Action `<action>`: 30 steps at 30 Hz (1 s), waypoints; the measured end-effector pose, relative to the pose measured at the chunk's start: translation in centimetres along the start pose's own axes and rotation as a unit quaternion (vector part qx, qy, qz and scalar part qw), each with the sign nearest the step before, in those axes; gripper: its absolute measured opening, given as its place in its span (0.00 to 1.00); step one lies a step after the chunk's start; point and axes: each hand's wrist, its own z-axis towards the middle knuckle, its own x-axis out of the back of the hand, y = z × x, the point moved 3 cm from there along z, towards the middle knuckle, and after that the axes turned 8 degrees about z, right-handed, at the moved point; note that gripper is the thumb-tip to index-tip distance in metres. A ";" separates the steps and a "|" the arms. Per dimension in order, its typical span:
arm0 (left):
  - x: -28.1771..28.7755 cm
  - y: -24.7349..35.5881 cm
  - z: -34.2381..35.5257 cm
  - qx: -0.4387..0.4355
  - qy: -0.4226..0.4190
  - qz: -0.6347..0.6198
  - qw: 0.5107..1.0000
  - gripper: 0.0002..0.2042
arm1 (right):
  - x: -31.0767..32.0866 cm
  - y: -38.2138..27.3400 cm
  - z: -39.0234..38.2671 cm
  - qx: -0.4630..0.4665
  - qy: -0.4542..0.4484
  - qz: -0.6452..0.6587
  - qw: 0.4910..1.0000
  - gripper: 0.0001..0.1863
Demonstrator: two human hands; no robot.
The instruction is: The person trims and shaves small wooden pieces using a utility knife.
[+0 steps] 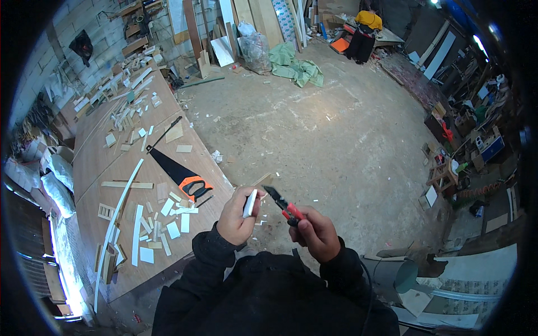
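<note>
My left hand (pixel 235 218) grips a small white block (pixel 250 204) upright between thumb and fingers. My right hand (pixel 316 236) is closed around a red and black utility knife (pixel 292 214), its blade pointing up and left, a short gap from the white block. Left of my hands, on the wooden worktable (pixel 95 173), lie a handsaw (pixel 192 187) with an orange and black handle, a thin dark tool (pixel 170 128), long pale strips (pixel 137 235) and several small white and tan offcuts (pixel 173 229).
Leaning boards (pixel 263 19), a plastic bag (pixel 256 53) and green sheeting (pixel 294 64) line the back of the concrete floor (pixel 358 140). A person (pixel 365 35) in yellow and black stands at a far bench. Clutter (pixel 480 147) fills the right side; a grey cylinder (pixel 389 274) sits at lower right.
</note>
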 end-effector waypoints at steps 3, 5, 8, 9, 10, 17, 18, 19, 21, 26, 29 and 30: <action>-1.9 2.1 -1.0 0.045 -0.006 -0.022 0.999 0.14 | 1.0 -0.6 -2.5 0.193 0.001 -0.123 0.974 0.20; -3.0 2.9 -1.6 0.058 -0.016 0.010 0.998 0.17 | 1.8 -0.6 -3.9 0.210 0.009 -0.134 0.968 0.21; -3.6 5.3 -2.4 0.003 -0.009 0.001 1.000 0.19 | 2.8 -0.3 -5.9 0.152 0.028 -0.045 0.987 0.23; -4.2 5.8 -3.0 -0.001 -0.010 0.001 1.000 0.19 | 3.2 -0.1 -6.5 0.156 0.031 -0.046 0.986 0.23; -4.6 5.9 -3.7 0.043 0.008 -0.109 0.993 0.17 | 3.6 0.2 -7.2 0.149 0.036 -0.025 0.988 0.23; -4.8 6.1 -5.5 0.003 0.082 -0.069 0.994 0.07 | 4.0 0.1 -9.0 0.150 0.067 -0.075 0.984 0.22; -5.0 5.4 -6.0 0.042 0.056 -0.094 0.993 0.07 | 4.0 -0.3 -8.9 0.198 0.067 -0.144 0.967 0.21; -5.2 4.6 -6.7 0.084 0.035 -0.115 0.989 0.08 | 3.6 -0.5 -8.4 0.201 0.058 -0.140 0.968 0.21; -5.6 4.7 -7.3 0.079 0.092 -0.132 0.984 0.08 | 2.6 -1.7 -8.1 0.288 0.047 -0.231 0.928 0.21; -3.9 5.1 -7.6 0.022 0.151 0.034 0.988 0.06 | 1.0 -3.0 -7.7 0.272 -0.003 -0.310 0.911 0.23; -3.4 6.4 -8.2 0.016 0.141 0.100 0.985 0.05 | 0.3 -3.1 -7.3 0.287 -0.014 -0.350 0.892 0.23; -3.3 6.9 -8.3 0.075 0.129 0.074 0.986 0.05 | 0.1 -3.2 -7.2 0.303 -0.016 -0.367 0.879 0.22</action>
